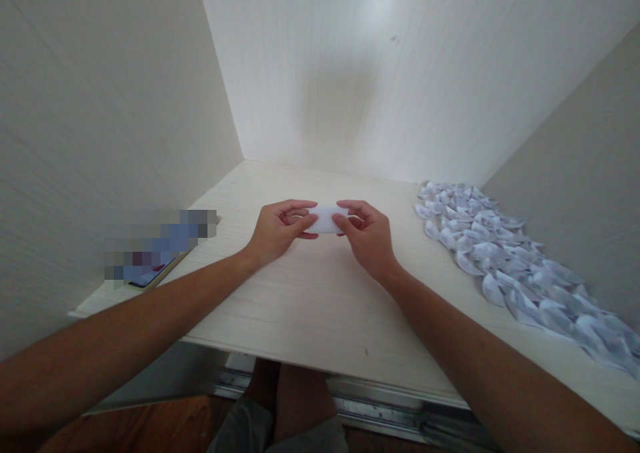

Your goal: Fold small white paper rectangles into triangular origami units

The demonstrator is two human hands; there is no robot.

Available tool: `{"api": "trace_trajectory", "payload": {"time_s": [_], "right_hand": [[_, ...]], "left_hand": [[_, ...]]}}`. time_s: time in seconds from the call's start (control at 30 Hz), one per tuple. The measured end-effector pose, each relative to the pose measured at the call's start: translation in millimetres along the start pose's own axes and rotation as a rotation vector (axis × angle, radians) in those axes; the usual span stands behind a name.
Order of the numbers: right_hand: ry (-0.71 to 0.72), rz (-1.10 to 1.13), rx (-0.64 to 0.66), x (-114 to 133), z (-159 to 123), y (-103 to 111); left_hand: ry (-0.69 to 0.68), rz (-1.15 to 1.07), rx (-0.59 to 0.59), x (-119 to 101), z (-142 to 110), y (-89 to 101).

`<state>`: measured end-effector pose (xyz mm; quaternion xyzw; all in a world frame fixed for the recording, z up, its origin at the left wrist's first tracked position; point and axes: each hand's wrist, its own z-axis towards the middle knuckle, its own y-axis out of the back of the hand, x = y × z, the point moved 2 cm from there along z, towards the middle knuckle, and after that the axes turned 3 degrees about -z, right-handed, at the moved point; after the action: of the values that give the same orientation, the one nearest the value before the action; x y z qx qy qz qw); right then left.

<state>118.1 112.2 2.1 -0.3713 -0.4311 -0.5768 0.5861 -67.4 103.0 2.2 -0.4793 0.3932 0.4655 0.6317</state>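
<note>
A small white rectangle of paper (325, 220) is held up above the pale tabletop, stretched between both hands. My left hand (283, 226) pinches its left end, thumb in front and fingers behind. At the opposite end, my right hand (367, 230) grips it the same way, its thumb pressed on the near face. The paper looks flat and level; whether it is folded in layers I cannot tell. The fingertips behind it are partly hidden.
Many folded white paper pieces (493, 240) lie in rows along the right wall. A phone (150, 280), partly blurred out, leans by the left wall. Panels enclose the pale tabletop (320, 313) on three sides; its front edge is above my legs.
</note>
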Motion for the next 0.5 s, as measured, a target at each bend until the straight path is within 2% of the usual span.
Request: {"api": "trace_trajectory", "payload": {"time_s": [0.5], "right_hand": [[0.006,-0.047,-0.009,3.0,-1.8,2.0]], "left_hand": [[0.018,0.047,0.028,-1.3,0.5,0.0]]}}
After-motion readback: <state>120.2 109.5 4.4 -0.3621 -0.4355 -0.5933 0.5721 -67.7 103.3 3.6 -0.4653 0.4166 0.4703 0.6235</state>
